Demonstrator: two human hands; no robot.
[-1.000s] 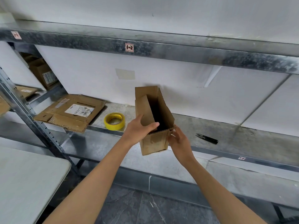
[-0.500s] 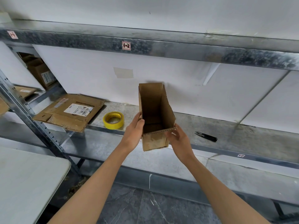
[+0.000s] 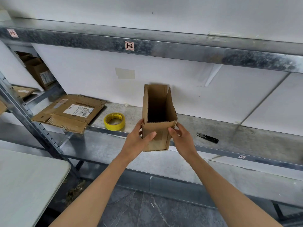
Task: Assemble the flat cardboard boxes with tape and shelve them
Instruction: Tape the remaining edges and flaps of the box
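Note:
A small brown cardboard box [image 3: 161, 102] is opened into a rectangular tube and held upright in front of the metal shelf [image 3: 246, 136]. My left hand [image 3: 139, 143] grips its left near corner, thumb across the front flap. My right hand [image 3: 182, 140] holds the right near corner, thumb on the front, fingers behind. The box's inside is dark and its bottom is hidden. A roll of yellow tape [image 3: 114, 121] lies on the shelf just left of the box. Flattened cardboard boxes [image 3: 68, 112] with a white label are stacked further left.
Small black snips [image 3: 207, 137] lie on the shelf to the right of my hands. An upper shelf beam [image 3: 164, 46] runs overhead. More boxes [image 3: 39, 72] sit in the left bay. A white table [image 3: 24, 185] stands at lower left.
The box has been squared open from a half-folded shape. My left hand slid from the box's top edge down onto its front left corner. The right hand stayed at the right corner.

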